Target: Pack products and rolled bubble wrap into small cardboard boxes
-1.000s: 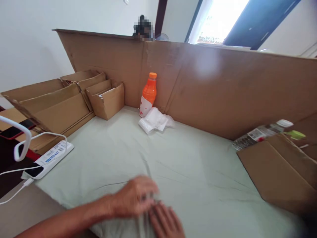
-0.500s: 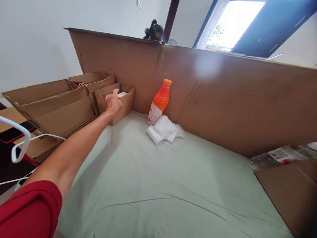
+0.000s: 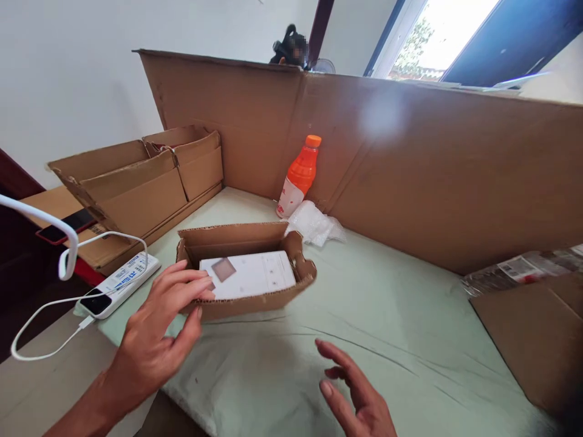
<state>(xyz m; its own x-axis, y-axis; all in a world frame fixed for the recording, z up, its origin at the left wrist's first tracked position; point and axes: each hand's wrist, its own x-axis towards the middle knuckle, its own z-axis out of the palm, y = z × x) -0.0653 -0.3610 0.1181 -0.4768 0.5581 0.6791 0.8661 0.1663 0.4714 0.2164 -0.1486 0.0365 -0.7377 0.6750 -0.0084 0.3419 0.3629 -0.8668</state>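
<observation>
Cardboard tray (image 3: 246, 306) on counter (image 3: 387, 340), white carton (image 3: 248, 274) inside, not lifted out; left hand (image 3: 155, 340) open at tray corner, right hand (image 3: 359, 400) open, empty.

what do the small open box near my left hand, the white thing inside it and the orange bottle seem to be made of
The small open box: brown corrugated cardboard, matte; fluted torn edges show. The white thing: probably a smooth paperboard carton, flat printed top. The orange bottle: likely glossy plastic, translucent with screw cap.
</observation>
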